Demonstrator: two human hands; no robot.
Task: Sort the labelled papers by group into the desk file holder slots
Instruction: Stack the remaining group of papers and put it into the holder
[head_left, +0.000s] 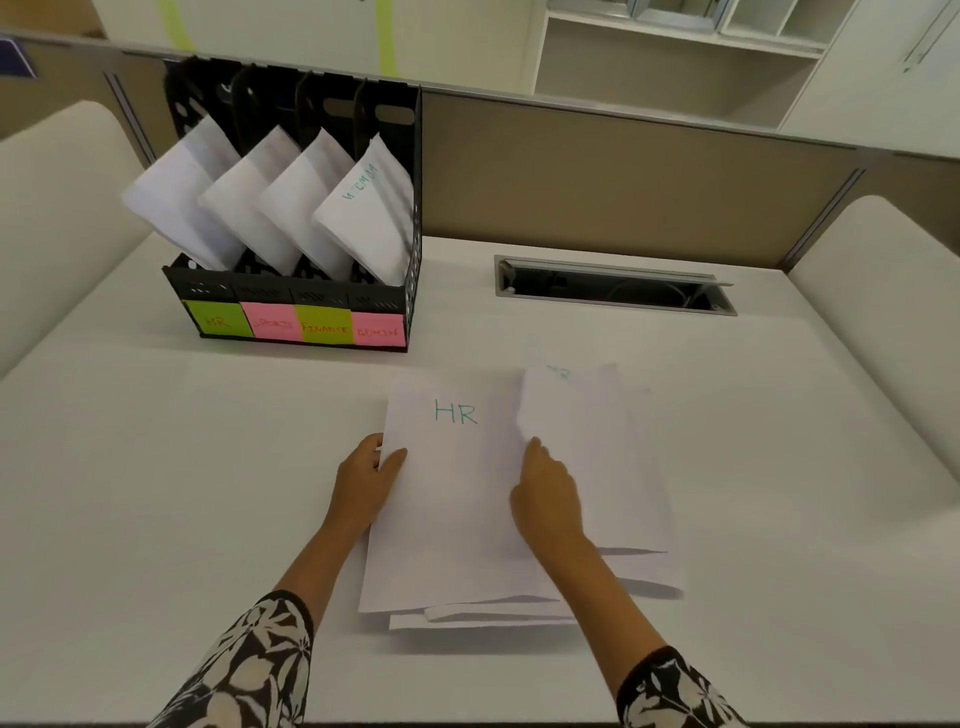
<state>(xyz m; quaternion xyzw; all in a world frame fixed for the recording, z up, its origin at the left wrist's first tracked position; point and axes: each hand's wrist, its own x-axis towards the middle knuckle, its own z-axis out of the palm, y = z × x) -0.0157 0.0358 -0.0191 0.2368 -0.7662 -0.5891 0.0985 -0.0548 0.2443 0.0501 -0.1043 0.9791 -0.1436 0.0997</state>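
A loose stack of white papers (613, 467) lies on the desk in front of me. Its top left sheet (452, 488) reads "HR" in green. My left hand (363, 486) pinches that sheet's left edge, thumb on top. My right hand (548, 499) rests on the stack and lifts the edge of a second sheet (566, 410) to the right. A black file holder (410, 291) stands at the back left with four slots. Sticky notes on its front read HR (215, 322), an unclear pink one (272, 323), FINANCE (323, 327) and ADMIN (378, 330). Each slot holds white papers.
A recessed cable tray (615, 286) with an open lid sits in the desk at the back right. A beige partition wall (623, 176) closes the far edge. Padded cream dividers (883, 291) flank both sides.
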